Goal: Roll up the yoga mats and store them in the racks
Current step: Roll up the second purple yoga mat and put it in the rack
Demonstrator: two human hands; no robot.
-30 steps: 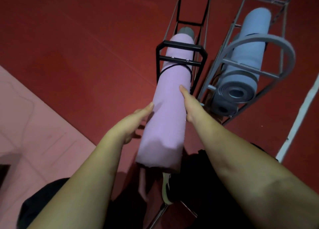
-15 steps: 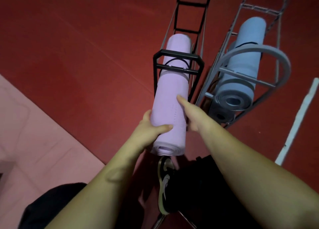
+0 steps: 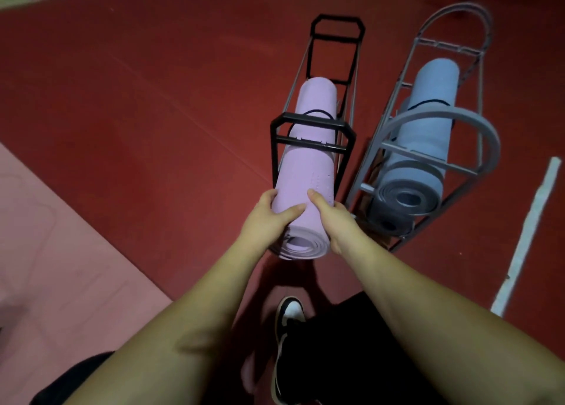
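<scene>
Lilac mat (image 3: 307,160) now deeper inside black rack (image 3: 312,123), red floor (image 3: 153,99) beneath.

floor (image 3: 153,99): dark red | white strip (image 3: 529,230), possibly tape, at right | light: dim

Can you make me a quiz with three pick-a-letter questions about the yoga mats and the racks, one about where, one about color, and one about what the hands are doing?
1. Where is the purple yoga mat?
A. in the black rack
B. in the grey rack
C. flat on the floor

2. What color is the top mat in the grey rack?
A. green
B. blue
C. yellow

3. What are the hands doing?
A. hanging free
B. pulling the grey rack
C. both holding the purple mat

Answers: 1 A, the purple yoga mat passes through the black rack. 2 B, the blue mat lies in the grey rack. 3 C, the left hand and right hand grip its near end.
</scene>
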